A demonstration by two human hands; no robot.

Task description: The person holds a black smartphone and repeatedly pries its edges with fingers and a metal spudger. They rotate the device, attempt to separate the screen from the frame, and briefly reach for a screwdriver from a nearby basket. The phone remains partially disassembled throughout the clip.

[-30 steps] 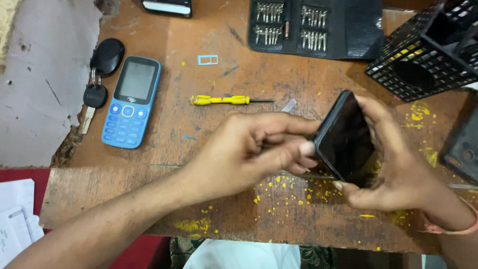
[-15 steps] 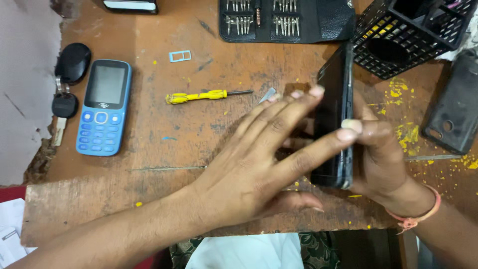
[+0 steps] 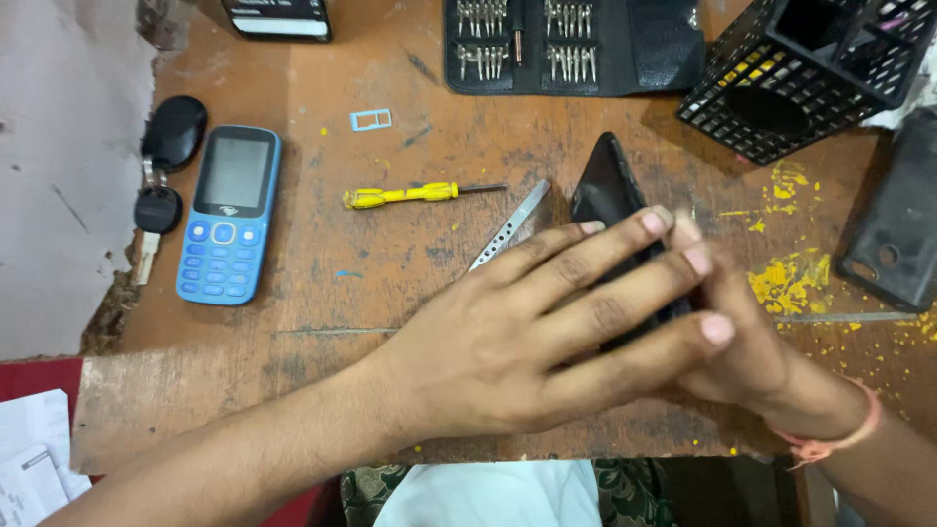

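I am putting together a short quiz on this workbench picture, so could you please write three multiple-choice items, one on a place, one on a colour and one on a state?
1. Where does the yellow screwdriver lie?
A. Between the blue keypad phone and the black smartphone
B. Inside the black mesh basket
C. On the bit case

2. What colour is the band on the right wrist?
A. Green
B. Orange-pink
C. White

3. How is the left hand placed?
A. Clenched in a fist
B. Flat, fingers stretched over the smartphone
C. Gripping the screwdriver

Answers:
1 A, it lies on the bare wood between them.
2 B, the band is orange-pink.
3 B, its fingers are extended across the phone, meeting the right hand.
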